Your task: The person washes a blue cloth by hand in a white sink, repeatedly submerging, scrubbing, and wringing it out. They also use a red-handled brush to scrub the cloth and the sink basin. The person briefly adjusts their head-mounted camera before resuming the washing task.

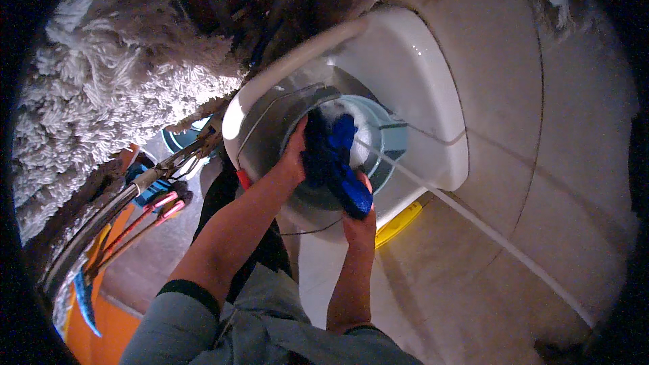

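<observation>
A dark-to-bright blue cloth (350,182) hangs bunched between my two hands over a pale blue bucket (394,138). My left hand (298,154) grips the darker, shadowed side of the cloth. At the cloth's near end, my right hand (361,213) is wrapped around it, partly hidden by the fabric. White foam (361,154) shows inside the bucket, beside the cloth. The bucket stands within a white basin (446,106), whose near rim lies in front of my body.
Shaggy white mop strands (116,86) hang at the left beside a long pole (144,180). Tools with pink handles (170,208) and a blue container (149,185) stand below. A yellow object (400,223) touches the basin's outside. One thin pale line (487,228), cord or rod, crosses toward the lower right.
</observation>
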A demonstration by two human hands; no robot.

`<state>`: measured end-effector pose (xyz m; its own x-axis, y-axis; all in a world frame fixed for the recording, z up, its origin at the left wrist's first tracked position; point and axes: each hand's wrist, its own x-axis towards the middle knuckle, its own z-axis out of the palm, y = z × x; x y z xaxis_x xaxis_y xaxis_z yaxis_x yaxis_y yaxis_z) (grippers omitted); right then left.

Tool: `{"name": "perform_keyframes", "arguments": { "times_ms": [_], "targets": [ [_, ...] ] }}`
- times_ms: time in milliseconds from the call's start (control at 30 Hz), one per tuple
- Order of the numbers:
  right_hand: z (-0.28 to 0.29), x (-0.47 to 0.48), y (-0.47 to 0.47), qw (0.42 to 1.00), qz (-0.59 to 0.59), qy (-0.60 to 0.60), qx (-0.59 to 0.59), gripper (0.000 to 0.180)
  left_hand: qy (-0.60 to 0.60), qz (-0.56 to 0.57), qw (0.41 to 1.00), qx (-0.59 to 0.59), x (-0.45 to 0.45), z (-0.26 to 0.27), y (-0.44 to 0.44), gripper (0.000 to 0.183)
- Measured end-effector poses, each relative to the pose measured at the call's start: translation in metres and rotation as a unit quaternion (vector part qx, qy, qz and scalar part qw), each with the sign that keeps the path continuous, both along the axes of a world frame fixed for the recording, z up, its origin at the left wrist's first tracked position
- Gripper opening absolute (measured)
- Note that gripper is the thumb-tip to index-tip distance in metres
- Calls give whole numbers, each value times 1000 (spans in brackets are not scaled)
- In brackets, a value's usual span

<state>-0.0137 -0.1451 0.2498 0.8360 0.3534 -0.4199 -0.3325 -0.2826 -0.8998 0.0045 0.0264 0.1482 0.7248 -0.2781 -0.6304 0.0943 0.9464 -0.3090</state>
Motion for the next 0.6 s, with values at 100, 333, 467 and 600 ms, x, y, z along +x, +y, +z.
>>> {"name": "perform_keyframes", "arguments": {
  "times_ms": [100,333,467,600],
  "targets": [
    [7,17,16,950,-68,130,276,97,12,-22,999,43,3,21,6,65],
    [-29,-10,92,910,70,-382,-143,29,-334,1,874,-352,-12,-23,-7,43],
    [-96,23,84,894,-61,-359,-260,21,0,-27,970,242,-22,-27,-40,47],
    [-88,70,82,958,-49,-116,-258,24,78,-120,969,204,-10,1,-25,48]
  ]
}}
